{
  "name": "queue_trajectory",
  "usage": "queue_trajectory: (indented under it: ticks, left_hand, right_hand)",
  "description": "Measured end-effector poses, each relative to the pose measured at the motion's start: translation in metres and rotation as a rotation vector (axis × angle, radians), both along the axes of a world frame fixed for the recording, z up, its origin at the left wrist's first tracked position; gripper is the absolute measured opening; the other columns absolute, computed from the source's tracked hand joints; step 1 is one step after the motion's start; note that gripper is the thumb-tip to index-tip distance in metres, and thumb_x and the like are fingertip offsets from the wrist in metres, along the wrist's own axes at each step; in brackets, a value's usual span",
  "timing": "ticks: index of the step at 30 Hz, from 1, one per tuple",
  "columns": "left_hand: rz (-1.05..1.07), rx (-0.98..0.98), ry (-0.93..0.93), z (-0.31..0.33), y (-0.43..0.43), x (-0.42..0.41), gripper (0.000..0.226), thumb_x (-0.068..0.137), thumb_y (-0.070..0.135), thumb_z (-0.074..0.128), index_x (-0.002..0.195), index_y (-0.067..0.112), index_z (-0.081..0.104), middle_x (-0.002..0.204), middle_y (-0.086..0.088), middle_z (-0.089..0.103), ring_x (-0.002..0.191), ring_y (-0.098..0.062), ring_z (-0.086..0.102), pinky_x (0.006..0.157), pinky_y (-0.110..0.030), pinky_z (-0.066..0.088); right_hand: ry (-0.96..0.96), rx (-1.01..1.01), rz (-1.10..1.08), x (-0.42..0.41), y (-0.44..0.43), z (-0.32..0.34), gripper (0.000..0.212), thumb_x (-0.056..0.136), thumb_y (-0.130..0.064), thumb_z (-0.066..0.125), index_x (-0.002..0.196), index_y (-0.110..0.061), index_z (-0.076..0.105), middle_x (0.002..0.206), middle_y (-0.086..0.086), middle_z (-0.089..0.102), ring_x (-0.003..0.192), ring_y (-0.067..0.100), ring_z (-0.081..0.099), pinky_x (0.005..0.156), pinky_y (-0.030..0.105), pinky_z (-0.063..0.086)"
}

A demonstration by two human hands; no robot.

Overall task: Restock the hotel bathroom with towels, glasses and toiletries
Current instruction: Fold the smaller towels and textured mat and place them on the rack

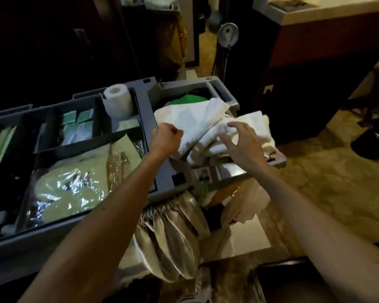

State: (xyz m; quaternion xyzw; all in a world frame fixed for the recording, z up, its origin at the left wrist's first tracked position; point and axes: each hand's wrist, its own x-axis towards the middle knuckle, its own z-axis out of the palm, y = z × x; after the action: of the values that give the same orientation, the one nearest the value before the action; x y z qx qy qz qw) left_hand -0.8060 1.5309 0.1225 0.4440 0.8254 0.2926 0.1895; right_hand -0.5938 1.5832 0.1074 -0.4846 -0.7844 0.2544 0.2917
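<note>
A heap of white towels [197,121] lies over the right end of a grey housekeeping cart [145,106], on top of its open bin. The left hand [166,137] sits at the heap's left edge with fingers [173,132] curled into a fist, and I cannot tell if cloth is caught inside, while the right hand [244,147] rests on the towels with fingers [227,141] spread. In the cart's tray to the left stand a toilet roll [118,100], green packets [78,119] and plastic-wrapped items [70,189].
</note>
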Motion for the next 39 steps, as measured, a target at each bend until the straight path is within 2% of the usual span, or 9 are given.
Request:
queue_trajectory:
  ticks: [7,9,12,14,18,24,31,35,39]
  left_hand:
    - [0.121,-0.222,-0.118,-0.02,0.065,-0.014,0.044,0.099,0.038,0.057,0.12,-0.001,0.053,0.116,-0.011,0.059,0.121,-0.034,0.054,0.085,-0.036,0.043]
    - [0.165,-0.288,-0.154,-0.028,0.076,-0.01,0.081,0.099,0.047,0.052,0.154,-0.001,0.015,0.159,-0.022,0.023,0.142,-0.039,0.032,0.106,-0.041,0.036]
    - [0.294,-0.219,-0.187,-0.035,0.083,-0.005,0.096,0.099,0.047,0.053,0.155,0.002,-0.011,0.163,-0.024,0.004,0.141,-0.041,0.032,0.109,-0.043,0.035]
    - [0.347,-0.117,-0.192,-0.04,0.082,-0.006,0.094,0.098,0.042,0.057,0.155,0.001,-0.005,0.158,-0.025,0.024,0.135,-0.042,0.041,0.105,-0.045,0.038]
    - [0.464,-0.012,-0.301,-0.04,0.091,-0.016,0.079,0.099,0.041,0.056,0.151,-0.003,0.016,0.149,-0.025,0.039,0.135,-0.041,0.042,0.105,-0.047,0.037]
    - [0.429,0.01,-0.198,-0.042,0.097,-0.022,0.044,0.103,0.041,0.046,0.114,0.001,0.061,0.122,-0.019,0.064,0.111,-0.038,0.06,0.085,-0.041,0.048]
    - [0.368,0.317,-0.208,0.004,0.085,-0.03,0.034,0.107,0.03,0.032,0.101,0.005,0.054,0.107,-0.018,0.06,0.098,-0.031,0.056,0.083,-0.042,0.044]
    - [0.315,0.477,-0.313,0.057,0.067,-0.026,0.036,0.108,0.03,0.029,0.113,0.006,0.056,0.104,-0.012,0.059,0.097,-0.026,0.056,0.083,-0.035,0.041]
    - [0.217,0.712,-0.183,0.131,0.032,-0.011,0.031,0.107,0.03,0.032,0.091,0.011,0.05,0.083,-0.003,0.05,0.081,-0.019,0.051,0.077,-0.037,0.04]
  right_hand:
    - [-0.074,-0.084,0.022,-0.044,0.076,0.002,0.059,0.097,-0.042,0.053,0.147,-0.016,0.035,0.153,0.007,0.036,0.139,0.026,0.036,0.11,0.042,0.034]
    - [-0.053,-0.104,-0.012,-0.05,0.086,0.004,0.06,0.096,-0.044,0.055,0.145,-0.014,0.038,0.146,0.01,0.042,0.132,0.029,0.042,0.103,0.043,0.038]
    - [-0.052,-0.078,-0.098,-0.054,0.101,0.009,0.044,0.092,-0.047,0.059,0.12,-0.012,0.057,0.124,0.01,0.052,0.11,0.026,0.052,0.089,0.038,0.042]
    - [-0.064,-0.042,-0.123,-0.055,0.106,0.011,0.025,0.093,-0.041,0.061,0.091,-0.016,0.058,0.101,0.005,0.055,0.088,0.019,0.051,0.075,0.032,0.037]
    - [-0.049,-0.061,-0.047,-0.05,0.106,0.019,0.035,0.092,-0.024,0.062,0.061,-0.01,0.055,0.061,0.0,0.048,0.056,0.008,0.044,0.056,0.032,0.029]
    - [-0.025,-0.028,0.015,-0.035,0.096,0.019,0.019,0.093,-0.024,0.06,0.089,-0.005,0.06,0.089,0.006,0.053,0.079,0.02,0.052,0.072,0.04,0.045]
    - [0.223,-0.132,0.057,-0.038,0.079,0.034,0.012,0.097,-0.023,0.056,0.09,-0.013,0.058,0.083,-0.003,0.05,0.081,0.022,0.056,0.076,0.047,0.055]
    - [0.472,-0.195,0.072,-0.048,0.064,0.062,0.009,0.097,-0.02,0.056,0.091,-0.014,0.056,0.097,0.009,0.057,0.093,0.026,0.062,0.071,0.029,0.059]
    - [0.648,-0.163,0.133,-0.042,0.036,0.109,0.011,0.097,-0.02,0.056,0.087,-0.02,0.059,0.097,0.006,0.059,0.094,0.021,0.062,0.075,0.034,0.061]
